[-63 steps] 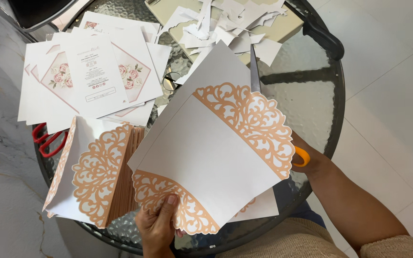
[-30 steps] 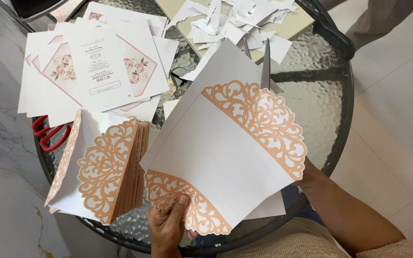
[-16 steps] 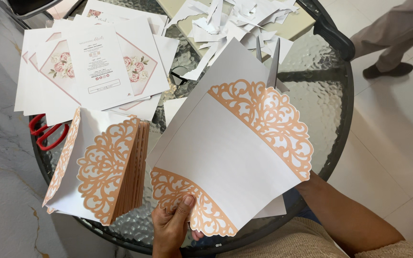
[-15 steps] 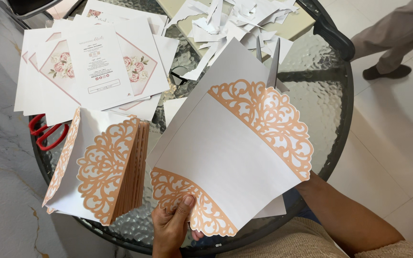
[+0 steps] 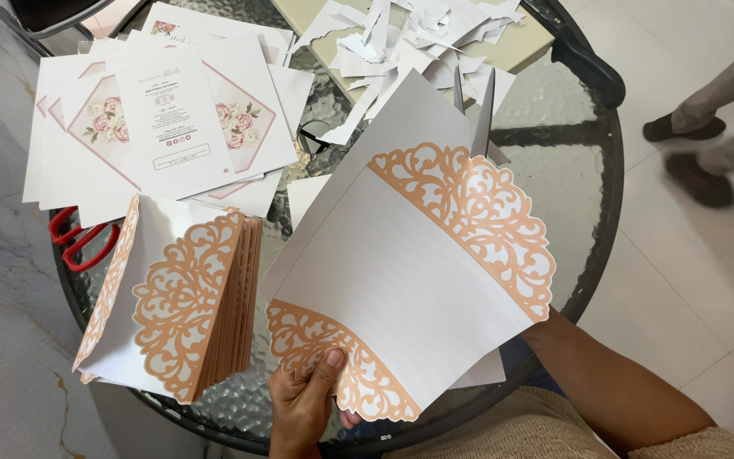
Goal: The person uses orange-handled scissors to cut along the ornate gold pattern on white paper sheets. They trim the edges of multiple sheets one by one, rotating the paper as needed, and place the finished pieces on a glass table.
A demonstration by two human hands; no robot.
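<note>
Left hand (image 5: pixel 303 408) pinches the near lace corner of the white card sheet (image 5: pixel 409 280), thumb on top. Sheet's long axis runs up-right over the glass surface (image 5: pixel 554 144). Scissor blades (image 5: pixel 484 102) poke above its far edge; right hand hidden behind, grip unreadable.

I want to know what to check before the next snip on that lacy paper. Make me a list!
1. Left hand grip on the lace-print sheet: ok, thumb pinches its bottom edge.
2. Scissor blades parted: ok, both tips show above the sheet's top edge.
3. Left hand away from the blades: ok, it is at the opposite edge.
4. Right hand grip on the scissors: cannot tell, hidden behind the sheet.
5. Stack of lace sheets out of the blades' way: ok, off to the left.
</note>
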